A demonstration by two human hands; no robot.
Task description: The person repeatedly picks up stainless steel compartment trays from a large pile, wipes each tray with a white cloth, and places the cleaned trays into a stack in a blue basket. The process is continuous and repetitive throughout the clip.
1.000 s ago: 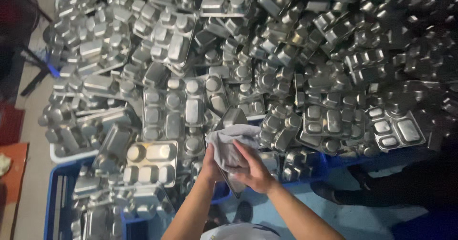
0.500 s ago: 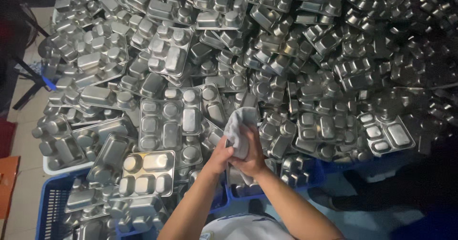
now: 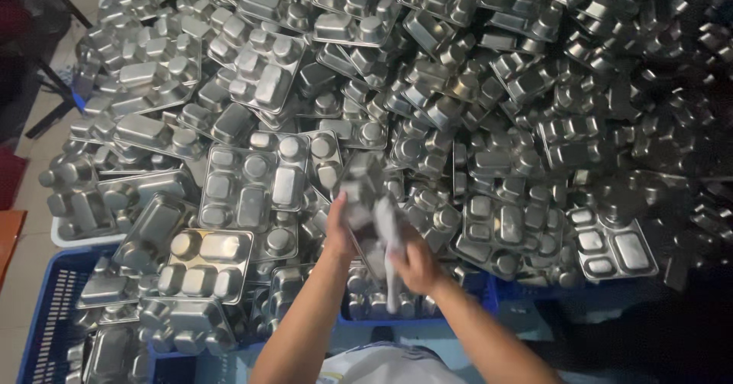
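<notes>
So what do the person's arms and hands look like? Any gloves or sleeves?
No gloves: the left hand and the right hand are both bare, and so are both forearms, all the way to the bottom of the picture. No sleeves, watch or bracelet show. A rounded bit of white clothing with some dark print peeks in at the bottom edge. The fingers are blurred, so rings can't be told.

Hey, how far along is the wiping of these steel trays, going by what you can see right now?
Done: nothing tells wiped trays from unwiped ones. In hand: the left hand holds one compartmented stainless-steel meal tray tilted on edge while the right hand works a grey cloth over it. Left: likely most of it, since the huge heap of steel trays spills over the blue plastic crates.
</notes>
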